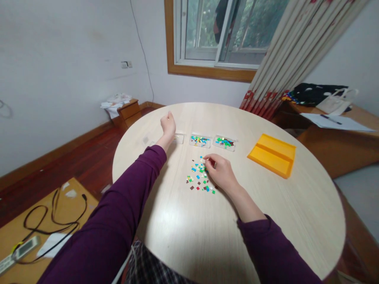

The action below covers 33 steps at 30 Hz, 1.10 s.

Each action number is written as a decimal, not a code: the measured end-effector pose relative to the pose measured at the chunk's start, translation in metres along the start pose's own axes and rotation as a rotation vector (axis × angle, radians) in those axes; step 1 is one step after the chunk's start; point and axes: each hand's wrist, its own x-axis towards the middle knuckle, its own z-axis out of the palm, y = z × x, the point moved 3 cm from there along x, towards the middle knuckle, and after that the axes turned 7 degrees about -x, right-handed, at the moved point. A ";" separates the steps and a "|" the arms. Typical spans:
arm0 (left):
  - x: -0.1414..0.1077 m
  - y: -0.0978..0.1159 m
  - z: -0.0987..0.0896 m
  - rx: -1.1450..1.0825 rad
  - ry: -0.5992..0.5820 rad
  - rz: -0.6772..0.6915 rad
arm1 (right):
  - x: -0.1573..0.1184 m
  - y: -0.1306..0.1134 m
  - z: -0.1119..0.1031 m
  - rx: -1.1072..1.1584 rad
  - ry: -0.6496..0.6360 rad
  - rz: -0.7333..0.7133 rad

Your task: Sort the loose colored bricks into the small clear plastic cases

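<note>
My left hand [168,125] is closed in a fist above the far left part of the round table, over a clear box [179,139]; whatever it holds is hidden. Scattered small coloured pieces [198,177] lie mid-table. My right hand [219,169] is at their right edge, thumb and fingertips pressed together; anything between them is too small to make out. Beyond the pieces are two clear boxes, one with mixed bits [200,140] and one with mostly green, blue and brown bits [224,142].
An orange two-part tray [272,155] sits on the right of the round table [183,232]. At lower left, a wooden surface [17,213] bears a black cable and a power strip [22,252]. Papers and a bag [336,101] lie on furniture at right.
</note>
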 end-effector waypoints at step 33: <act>-0.003 -0.024 0.001 1.644 -0.489 0.584 | 0.000 -0.006 0.005 -0.001 0.010 -0.095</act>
